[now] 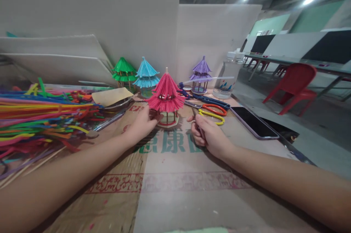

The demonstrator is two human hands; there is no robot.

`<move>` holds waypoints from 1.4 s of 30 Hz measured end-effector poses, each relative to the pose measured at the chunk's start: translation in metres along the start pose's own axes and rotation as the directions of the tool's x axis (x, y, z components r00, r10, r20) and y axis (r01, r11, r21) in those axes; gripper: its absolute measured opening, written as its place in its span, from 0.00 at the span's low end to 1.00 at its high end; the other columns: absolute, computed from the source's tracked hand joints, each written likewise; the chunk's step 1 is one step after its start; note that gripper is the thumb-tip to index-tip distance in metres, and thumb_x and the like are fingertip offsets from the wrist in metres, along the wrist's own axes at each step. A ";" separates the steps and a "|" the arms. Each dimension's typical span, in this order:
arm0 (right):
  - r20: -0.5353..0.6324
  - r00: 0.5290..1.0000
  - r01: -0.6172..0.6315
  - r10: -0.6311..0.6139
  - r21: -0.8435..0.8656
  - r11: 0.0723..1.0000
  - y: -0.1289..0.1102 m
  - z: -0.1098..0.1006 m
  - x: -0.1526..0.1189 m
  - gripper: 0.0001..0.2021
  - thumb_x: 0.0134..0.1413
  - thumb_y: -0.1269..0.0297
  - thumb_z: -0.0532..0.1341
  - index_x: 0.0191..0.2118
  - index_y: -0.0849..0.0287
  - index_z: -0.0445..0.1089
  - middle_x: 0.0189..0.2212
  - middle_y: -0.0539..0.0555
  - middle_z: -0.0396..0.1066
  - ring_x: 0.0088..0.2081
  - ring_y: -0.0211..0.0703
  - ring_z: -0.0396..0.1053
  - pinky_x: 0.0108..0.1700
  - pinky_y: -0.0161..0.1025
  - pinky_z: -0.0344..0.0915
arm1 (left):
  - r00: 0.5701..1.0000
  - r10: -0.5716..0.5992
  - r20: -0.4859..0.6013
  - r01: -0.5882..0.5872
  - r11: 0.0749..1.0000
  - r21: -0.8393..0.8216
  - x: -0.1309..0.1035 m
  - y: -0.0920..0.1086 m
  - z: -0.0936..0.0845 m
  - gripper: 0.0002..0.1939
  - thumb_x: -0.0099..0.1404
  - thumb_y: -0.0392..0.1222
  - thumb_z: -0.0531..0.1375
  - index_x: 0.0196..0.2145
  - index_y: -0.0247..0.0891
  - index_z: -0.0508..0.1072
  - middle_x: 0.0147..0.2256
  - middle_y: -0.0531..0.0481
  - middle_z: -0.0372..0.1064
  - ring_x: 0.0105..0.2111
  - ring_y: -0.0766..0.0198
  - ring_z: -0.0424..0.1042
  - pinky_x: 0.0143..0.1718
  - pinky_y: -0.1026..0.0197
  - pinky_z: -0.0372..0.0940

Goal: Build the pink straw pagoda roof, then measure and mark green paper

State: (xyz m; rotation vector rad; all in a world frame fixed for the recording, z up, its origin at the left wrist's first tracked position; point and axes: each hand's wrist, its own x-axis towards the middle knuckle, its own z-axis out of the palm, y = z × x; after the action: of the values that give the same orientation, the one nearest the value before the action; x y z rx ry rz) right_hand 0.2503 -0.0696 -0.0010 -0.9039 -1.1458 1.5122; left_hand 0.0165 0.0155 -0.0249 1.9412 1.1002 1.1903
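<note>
A pink model pavilion [166,96] with a two-tier fringed roof of pipe cleaners stands upright on the table in front of me. My left hand [145,120] grips its base from the left, the fingertips partly hidden behind it. To its right, my right hand [204,132] is closed around a slim dark tool [194,112]; only its thin tip shows, and I cannot tell its kind. Just beyond that hand lie scissors with yellow handles [212,117] and scissors with orange handles [215,109], along with dark blue-handled pliers [212,101].
Green [124,69], blue [147,74] and purple [202,74] model pavilions stand at the back. Bundles of coloured pipe cleaners [49,110] cover the left side. On the right are a clear bottle [228,75] and a phone [254,122]. White boards [219,39] rise behind.
</note>
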 end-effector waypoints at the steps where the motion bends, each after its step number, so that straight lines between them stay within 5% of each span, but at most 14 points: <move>1: 0.010 1.000 0.005 -0.005 -0.003 1.000 0.001 0.000 0.001 0.20 0.56 0.44 0.62 0.41 0.57 0.62 0.16 0.39 0.55 0.13 0.27 0.45 0.15 0.27 0.42 | 1.000 -0.001 0.006 0.001 1.000 -0.012 0.000 0.000 0.000 0.18 0.60 0.45 0.62 0.46 0.36 0.66 0.45 0.40 0.74 0.44 0.53 0.76 0.46 0.51 0.72; 9: 0.066 0.997 0.040 -0.035 -0.083 0.996 0.008 -0.001 0.001 0.24 0.56 0.39 0.60 0.41 0.58 0.64 0.18 0.40 0.54 0.14 0.28 0.45 0.15 0.29 0.43 | 1.000 -0.007 0.018 0.007 0.999 -0.031 0.000 -0.007 0.004 0.21 0.59 0.47 0.62 0.48 0.35 0.66 0.46 0.40 0.73 0.45 0.52 0.75 0.48 0.51 0.71; 14: 0.097 0.993 0.106 -0.073 -0.405 0.908 0.007 0.001 0.000 0.20 0.61 0.44 0.57 0.41 0.59 0.68 0.19 0.43 0.57 0.18 0.32 0.54 0.21 0.31 0.53 | 1.000 0.018 -0.017 -0.018 0.999 0.043 0.003 -0.015 0.004 0.18 0.61 0.42 0.55 0.48 0.33 0.67 0.47 0.38 0.73 0.47 0.52 0.75 0.50 0.51 0.69; 16: 0.181 0.971 0.235 -0.156 -0.603 0.762 0.002 -0.002 -0.001 0.16 0.62 0.52 0.57 0.43 0.60 0.71 0.28 0.51 0.70 0.29 0.40 0.68 0.32 0.36 0.65 | 0.999 0.020 -0.045 -0.015 0.994 0.104 0.006 -0.017 0.001 0.15 0.60 0.38 0.54 0.45 0.33 0.69 0.46 0.37 0.73 0.49 0.50 0.73 0.54 0.48 0.67; 19: 0.327 0.911 0.401 -0.252 -0.846 0.352 -0.008 -0.015 -0.001 0.18 0.63 0.61 0.57 0.55 0.59 0.70 0.48 0.61 0.75 0.49 0.52 0.71 0.51 0.46 0.65 | 0.998 0.030 -0.051 -0.021 0.983 0.180 0.009 -0.015 -0.005 0.15 0.57 0.33 0.53 0.42 0.34 0.72 0.47 0.38 0.74 0.53 0.50 0.71 0.58 0.48 0.63; 21: 0.336 0.909 0.372 -0.247 -0.920 0.119 -0.014 -0.025 0.002 0.21 0.64 0.62 0.55 0.60 0.60 0.66 0.53 0.64 0.73 0.52 0.56 0.71 0.53 0.50 0.65 | 0.998 0.040 -0.039 -0.031 0.977 0.212 0.010 -0.014 -0.008 0.17 0.56 0.30 0.52 0.41 0.35 0.73 0.46 0.41 0.76 0.52 0.51 0.71 0.58 0.50 0.63; 24: 0.275 0.941 0.269 -0.200 -0.962 -0.053 -0.018 -0.037 0.010 0.19 0.66 0.61 0.53 0.56 0.62 0.70 0.50 0.64 0.74 0.50 0.58 0.72 0.50 0.51 0.66 | 0.999 0.049 -0.019 -0.043 0.967 0.252 0.011 -0.012 -0.010 0.17 0.55 0.29 0.52 0.40 0.34 0.75 0.42 0.42 0.77 0.48 0.52 0.74 0.55 0.51 0.66; 31: 0.269 0.946 0.253 -0.180 -0.962 -0.103 -0.011 -0.037 0.018 0.16 0.66 0.62 0.54 0.51 0.61 0.74 0.45 0.61 0.74 0.49 0.54 0.71 0.51 0.47 0.66 | 0.994 0.100 0.052 -0.111 0.935 0.337 0.013 -0.003 -0.013 0.17 0.56 0.28 0.52 0.40 0.33 0.76 0.38 0.42 0.77 0.44 0.52 0.74 0.53 0.50 0.68; 42: 0.291 0.933 0.261 -0.210 -0.952 -0.159 -0.012 -0.046 0.025 0.15 0.67 0.64 0.52 0.50 0.61 0.74 0.44 0.62 0.71 0.47 0.52 0.70 0.49 0.47 0.65 | 0.977 0.057 0.207 -0.163 0.823 0.544 0.000 0.018 -0.018 0.16 0.63 0.34 0.55 0.47 0.36 0.77 0.49 0.42 0.76 0.49 0.54 0.74 0.51 0.59 0.67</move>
State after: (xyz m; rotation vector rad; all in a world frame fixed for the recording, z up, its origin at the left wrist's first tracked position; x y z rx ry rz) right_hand 0.2908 -0.0341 -0.0015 -1.4715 -2.4255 -0.0827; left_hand 0.0059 0.0077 -0.0026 2.5303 1.3575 0.7650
